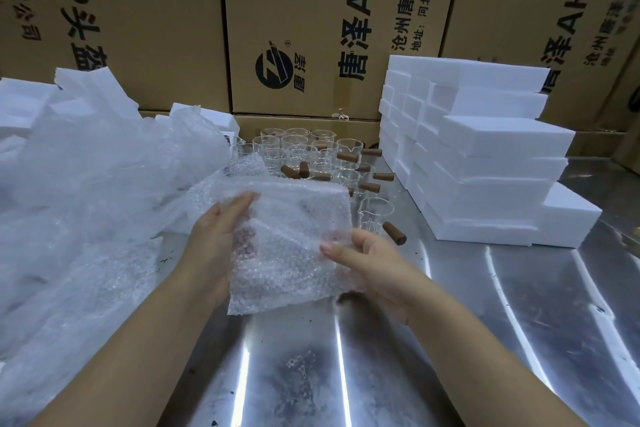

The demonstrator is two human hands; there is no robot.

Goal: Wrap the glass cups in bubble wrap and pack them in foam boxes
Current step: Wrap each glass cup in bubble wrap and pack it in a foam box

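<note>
From the head view, both hands hold a bubble wrap sheet [291,253] above the middle of a steel table [398,357], whose scuffed top reflects streaks of light. The left hand [211,243] takes the sheet's left edge: its upper digits lie almost straight along the top face, and pinkish shapes showing through the plastic suggest the other fingers are underneath, so the sheet is clamped between them. The right hand [377,270] pinches the right edge, with the thumb flat on top and the fingers curled beneath. The sheet is folded over itself into a loose packet; whether a cup is inside cannot be told through the bubbles. The glass cups [311,152] stand upright in a tight cluster toward the table's far edge, just beyond the held sheet, each with a brown wooden handle [348,157] sticking out sideways. One more cup [375,215] stands apart from the cluster, near the right hand's fingertips. At the right side of the table, white foam boxes [485,166] are stacked in stepped tiers, just beside the cups. The table's left side carries a crumpled heap of clear bubble wrap [86,191], with white foam pieces [86,87] poking up behind it. Tall cardboard cartons [294,28] printed with black lettering stand as a wall along the far edge.
</note>
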